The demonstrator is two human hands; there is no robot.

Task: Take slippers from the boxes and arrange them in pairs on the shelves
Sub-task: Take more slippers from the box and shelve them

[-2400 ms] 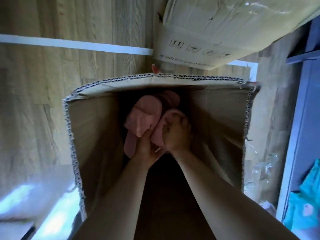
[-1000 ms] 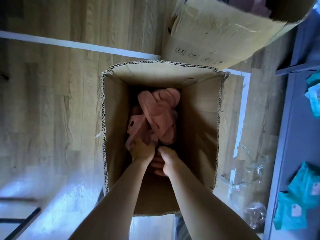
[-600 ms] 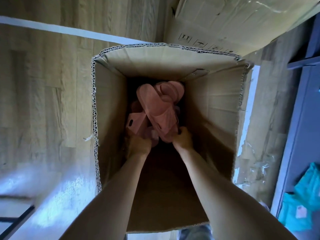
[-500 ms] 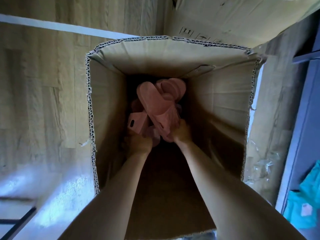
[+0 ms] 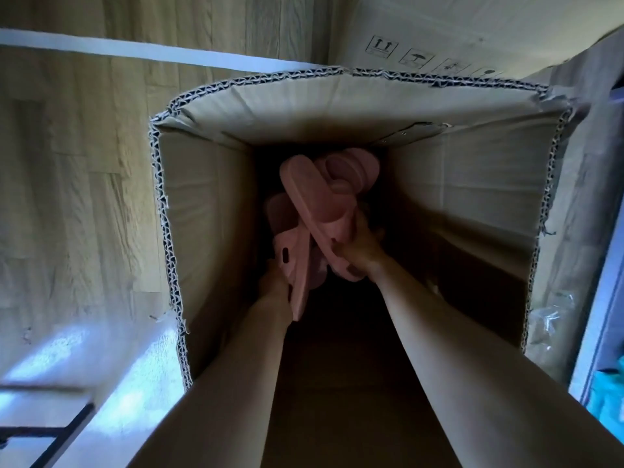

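Right hand [image 5: 361, 251] is down inside the cardboard box [image 5: 209, 214], fingers curled round the near end of a pink slipper [image 5: 317, 204] that runs diagonally up toward the middle of the frame, so a proper grip on that one. Left hand [image 5: 275, 282] is just beside it, lower and to the left, grasping a second pink slipper [image 5: 293, 265] by its edge. That one stands on its side with a small oval hole showing, and its lower end hangs down past the wrist. The two slippers touch where they cross, and both sit deep in the box, right in the centre of the picture. Behind them, further into the dark bottom, there's a heap of more pink slippers [image 5: 351, 167]; can't tell how many. Both bare forearms come in from the bottom edge. The box is open at the top, with a rough corrugated rim all round. Another carton [image 5: 472, 25] with printed handling symbols sits against it in the upper right. Wood-look floor [image 5: 67, 163] fills the left side, with a white stripe [image 5: 135, 52] across the upper left. Crumpled clear plastic [image 5: 547, 315] lies right of the box, then a grey shelf unit [image 5: 607, 298] along the right edge with something teal [image 5: 607, 393] on it at lower right.
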